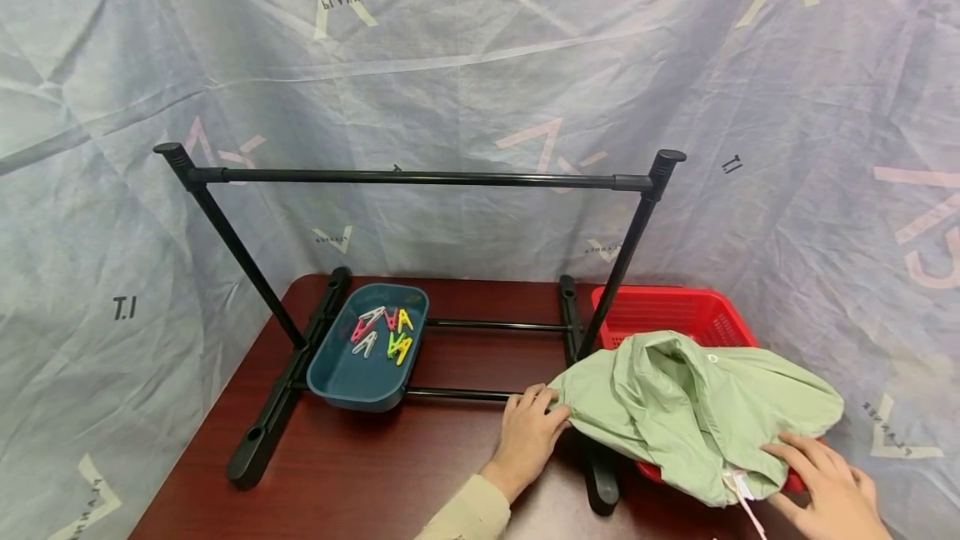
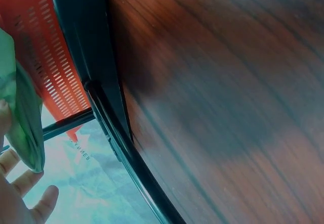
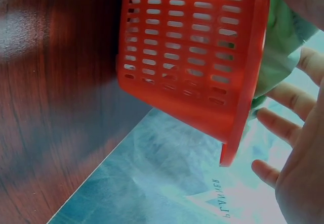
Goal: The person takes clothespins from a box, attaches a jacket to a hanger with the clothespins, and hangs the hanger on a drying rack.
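A crumpled light green garment (image 1: 660, 415) lies over the red basket (image 1: 675, 307), a small white button on it and a white tag with a pink string hanging from its near edge. My left hand (image 1: 528, 436) pinches the garment's left corner, close to the rack's right foot; in the left wrist view its thumb and fingers lie on both sides of the cloth. At the near right edge, my right hand (image 1: 828, 486) holds the cloth between thumb and fingers, beside the basket's rim. In the right wrist view the other fingers of that hand are spread past the rim.
A black rack (image 1: 420, 177) with a high crossbar stands on the dark red wooden table (image 1: 360, 465). Between its feet, at the left, sits a blue tray (image 1: 352, 386) with several coloured clothespins (image 1: 401, 348). A grey printed sheet (image 1: 450, 48) hangs behind and around.
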`<move>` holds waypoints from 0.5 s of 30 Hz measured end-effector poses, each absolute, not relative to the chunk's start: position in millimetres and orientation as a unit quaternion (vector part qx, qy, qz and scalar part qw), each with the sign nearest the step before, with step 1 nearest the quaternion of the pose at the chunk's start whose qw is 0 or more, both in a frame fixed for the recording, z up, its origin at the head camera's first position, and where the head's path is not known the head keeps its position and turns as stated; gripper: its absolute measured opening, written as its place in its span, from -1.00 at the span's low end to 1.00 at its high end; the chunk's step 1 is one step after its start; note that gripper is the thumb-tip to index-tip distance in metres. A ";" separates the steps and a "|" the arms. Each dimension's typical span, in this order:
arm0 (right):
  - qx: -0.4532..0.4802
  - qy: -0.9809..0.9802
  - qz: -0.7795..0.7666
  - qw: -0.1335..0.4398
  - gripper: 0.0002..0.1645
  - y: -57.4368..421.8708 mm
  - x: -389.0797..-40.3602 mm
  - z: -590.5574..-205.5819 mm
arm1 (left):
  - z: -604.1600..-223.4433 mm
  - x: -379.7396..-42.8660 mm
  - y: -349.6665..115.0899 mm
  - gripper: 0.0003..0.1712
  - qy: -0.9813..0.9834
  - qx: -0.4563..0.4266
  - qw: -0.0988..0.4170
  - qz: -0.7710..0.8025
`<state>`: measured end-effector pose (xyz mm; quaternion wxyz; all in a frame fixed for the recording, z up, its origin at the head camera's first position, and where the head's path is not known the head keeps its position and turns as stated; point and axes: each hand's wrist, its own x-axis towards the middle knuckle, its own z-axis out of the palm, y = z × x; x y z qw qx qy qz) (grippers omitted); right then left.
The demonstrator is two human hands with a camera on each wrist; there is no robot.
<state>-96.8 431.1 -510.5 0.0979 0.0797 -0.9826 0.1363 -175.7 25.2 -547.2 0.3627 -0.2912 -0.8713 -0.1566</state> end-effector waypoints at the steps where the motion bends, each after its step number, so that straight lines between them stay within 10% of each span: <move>1: 0.081 -0.982 0.137 0.103 -0.40 430.3 -96.9 -509.6 | -547.7 -176.1 24.9 -0.77 -0.870 -0.293 0.363 -0.159; 15: 0.098 -0.975 0.153 0.130 -0.60 423.1 -102.9 -495.1 | -547.5 -178.5 23.0 -0.75 -0.856 -0.301 0.380 -0.179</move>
